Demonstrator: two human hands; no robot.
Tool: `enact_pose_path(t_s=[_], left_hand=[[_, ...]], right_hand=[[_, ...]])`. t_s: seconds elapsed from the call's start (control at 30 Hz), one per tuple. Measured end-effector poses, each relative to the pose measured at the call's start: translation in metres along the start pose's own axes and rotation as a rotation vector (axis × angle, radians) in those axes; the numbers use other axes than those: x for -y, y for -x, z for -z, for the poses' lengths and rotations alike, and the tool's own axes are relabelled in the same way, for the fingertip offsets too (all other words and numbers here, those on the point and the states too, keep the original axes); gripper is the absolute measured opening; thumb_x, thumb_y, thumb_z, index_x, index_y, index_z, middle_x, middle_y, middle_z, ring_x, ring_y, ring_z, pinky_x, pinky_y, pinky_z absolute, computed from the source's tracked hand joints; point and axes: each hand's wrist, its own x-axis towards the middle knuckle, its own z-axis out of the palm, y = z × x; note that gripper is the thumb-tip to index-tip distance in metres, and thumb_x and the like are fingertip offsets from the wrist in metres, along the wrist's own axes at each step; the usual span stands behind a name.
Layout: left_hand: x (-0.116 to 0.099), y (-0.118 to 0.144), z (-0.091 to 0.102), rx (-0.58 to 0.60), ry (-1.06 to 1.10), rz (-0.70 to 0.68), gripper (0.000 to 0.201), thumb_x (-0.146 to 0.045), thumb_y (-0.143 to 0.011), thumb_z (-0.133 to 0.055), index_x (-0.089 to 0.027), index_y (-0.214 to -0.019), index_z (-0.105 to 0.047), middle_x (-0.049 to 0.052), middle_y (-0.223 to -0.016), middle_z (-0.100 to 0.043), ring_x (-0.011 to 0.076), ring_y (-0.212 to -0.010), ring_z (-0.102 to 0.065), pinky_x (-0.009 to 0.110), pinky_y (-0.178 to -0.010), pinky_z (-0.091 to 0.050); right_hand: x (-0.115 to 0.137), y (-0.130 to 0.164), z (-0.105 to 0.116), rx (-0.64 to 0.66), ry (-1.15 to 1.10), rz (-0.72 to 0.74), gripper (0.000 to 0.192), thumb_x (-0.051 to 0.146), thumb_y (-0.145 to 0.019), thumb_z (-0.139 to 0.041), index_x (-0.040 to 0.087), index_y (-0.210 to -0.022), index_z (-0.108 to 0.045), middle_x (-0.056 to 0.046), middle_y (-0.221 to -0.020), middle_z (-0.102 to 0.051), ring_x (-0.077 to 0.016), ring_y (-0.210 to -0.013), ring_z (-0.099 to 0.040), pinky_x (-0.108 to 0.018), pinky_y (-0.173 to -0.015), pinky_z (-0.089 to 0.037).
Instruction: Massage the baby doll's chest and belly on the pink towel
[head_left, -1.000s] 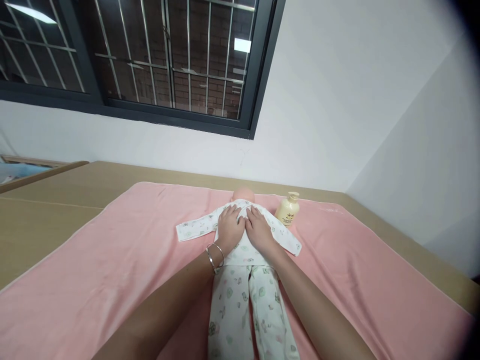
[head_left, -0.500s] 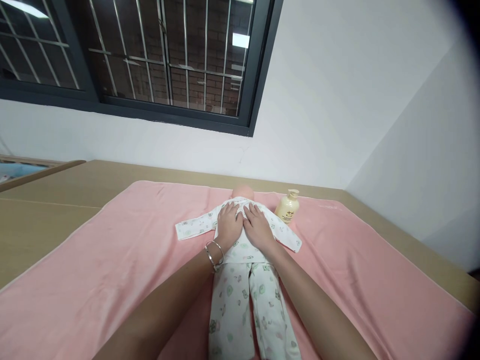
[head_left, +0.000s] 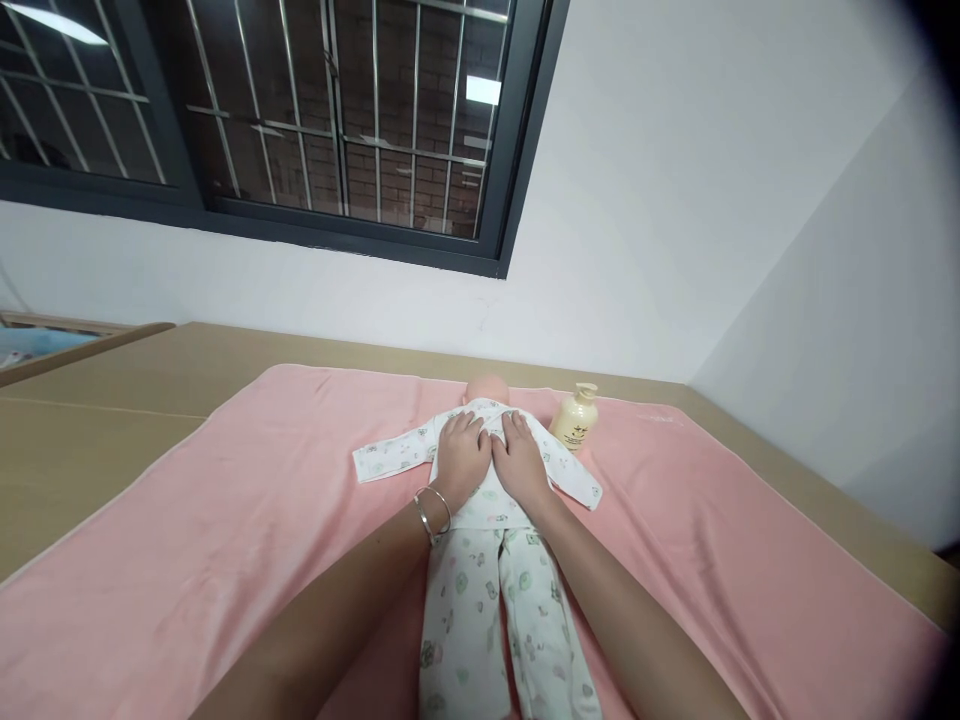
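Observation:
A baby doll (head_left: 487, 388) lies on a pink blanket (head_left: 300, 520), its head toward the wall. It wears a white printed top (head_left: 491, 508) with the sleeves spread to both sides, and matching printed trousers (head_left: 465, 620). My left hand (head_left: 461, 460), with a bangle at the wrist, rests flat on the left side of the chest. On the right side of the chest lies my right hand (head_left: 521, 465), also flat. The fingers of both hands point toward the doll's head, and the thumbs are close together. The doll's face cannot be made out.
A pale yellow pump bottle (head_left: 576, 418) stands on the blanket beyond the right sleeve. The wooden surface (head_left: 112, 430) under the blanket meets a white wall (head_left: 615, 250) at the back. Above is a dark-framed window (head_left: 345, 120) with bars.
My hands have shifted slightly on the chest, the right fingers now pointing straighter toward the head. The whole view has tilted a little. Doll and bottle stay in place.

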Motion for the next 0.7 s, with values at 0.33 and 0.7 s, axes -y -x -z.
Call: enact_pose_path(t_s=[0.33,0.7], left_hand=[[-0.005,0.003,0.004,-0.009,-0.001,0.044,0.032,-0.021,-0.093,-0.04,-0.015,-0.103,-0.07,0.012,-0.118,-0.067,0.0253,-0.118,-0.057,0.043,-0.108,-0.044],[0.007,-0.005,-0.006,0.144,0.009,0.078,0.044,-0.029,-0.095,-0.038,-0.012,-0.133,-0.053,0.015,-0.146,-0.048,0.0296,-0.141,-0.036,0.052,-0.116,-0.03]], right_hand=[[0.005,0.002,0.006,0.009,0.098,0.069,0.051,0.028,-0.097,-0.034,0.014,-0.145,-0.044,-0.016,-0.154,-0.033,-0.0286,-0.144,-0.028,-0.045,-0.118,-0.021],[0.011,0.012,0.003,-0.083,0.205,0.075,0.043,0.027,-0.097,-0.035,0.017,-0.131,-0.06,-0.014,-0.138,-0.054,-0.0288,-0.134,-0.043,-0.042,-0.111,-0.034]])
